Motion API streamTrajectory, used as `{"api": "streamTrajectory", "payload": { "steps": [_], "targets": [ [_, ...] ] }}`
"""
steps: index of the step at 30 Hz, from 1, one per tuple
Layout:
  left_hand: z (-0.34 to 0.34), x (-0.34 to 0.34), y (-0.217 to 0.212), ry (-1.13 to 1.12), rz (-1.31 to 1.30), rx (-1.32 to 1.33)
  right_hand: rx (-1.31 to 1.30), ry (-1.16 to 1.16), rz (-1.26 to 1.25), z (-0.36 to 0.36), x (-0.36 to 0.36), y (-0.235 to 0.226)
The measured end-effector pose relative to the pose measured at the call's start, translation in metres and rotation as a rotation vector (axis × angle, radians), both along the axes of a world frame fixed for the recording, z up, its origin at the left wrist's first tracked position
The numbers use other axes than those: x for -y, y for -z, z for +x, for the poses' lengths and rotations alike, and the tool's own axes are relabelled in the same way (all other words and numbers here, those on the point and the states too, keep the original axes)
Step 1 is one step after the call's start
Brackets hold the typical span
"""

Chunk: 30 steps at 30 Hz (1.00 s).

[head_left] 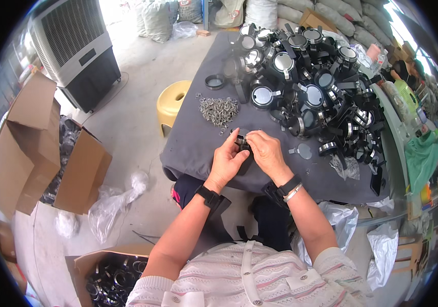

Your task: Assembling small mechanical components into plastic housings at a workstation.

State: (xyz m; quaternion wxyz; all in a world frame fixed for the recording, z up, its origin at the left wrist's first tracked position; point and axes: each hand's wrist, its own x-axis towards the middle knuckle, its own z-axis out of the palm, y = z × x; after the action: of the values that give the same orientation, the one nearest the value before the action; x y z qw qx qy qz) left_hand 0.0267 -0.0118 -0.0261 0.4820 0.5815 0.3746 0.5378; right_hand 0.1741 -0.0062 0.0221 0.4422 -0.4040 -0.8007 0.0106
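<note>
Near the table's front edge, my left hand (224, 162) is closed around a black part with a handle (244, 159), its thumb and forefinger at the upper end. My right hand (267, 152) pinches at that same end, fingertips pressed together. Whatever small piece they grip is hidden. Just beyond my hands lies a heap of small metal fittings (219, 111). To the right, a large pile of black-handled rings with round silver lids (283, 62) covers much of the grey cloth. One loose round lid (304, 151) rests beside my right hand, and a black ring (214, 81) sits behind the fittings.
A yellow stool (172, 102) stands left of the cloth-covered table (188, 148). An air cooler (73, 48) and an open cardboard box (83, 174) are farther left. Another box of black parts (114, 279) is at lower left. Clear plastic (347, 168) lies at the right.
</note>
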Motion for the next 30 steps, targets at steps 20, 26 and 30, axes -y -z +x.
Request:
{"api": "streamTrajectory", "payload": {
  "steps": [20, 26, 30],
  "targets": [
    [0.007, -0.006, 0.006, 0.071, -0.079, 0.169, 0.215, 0.006, -0.019, 0.005, 0.007, -0.005],
    [0.002, -0.004, -0.007, -0.016, -0.11, 0.06, 0.031, 0.236, -0.113, 0.034, 0.042, -0.009],
    [0.011, 0.0, -0.016, -0.035, -0.119, 0.024, 0.013, 0.543, -0.119, 0.108, 0.074, 0.0]
  ]
}}
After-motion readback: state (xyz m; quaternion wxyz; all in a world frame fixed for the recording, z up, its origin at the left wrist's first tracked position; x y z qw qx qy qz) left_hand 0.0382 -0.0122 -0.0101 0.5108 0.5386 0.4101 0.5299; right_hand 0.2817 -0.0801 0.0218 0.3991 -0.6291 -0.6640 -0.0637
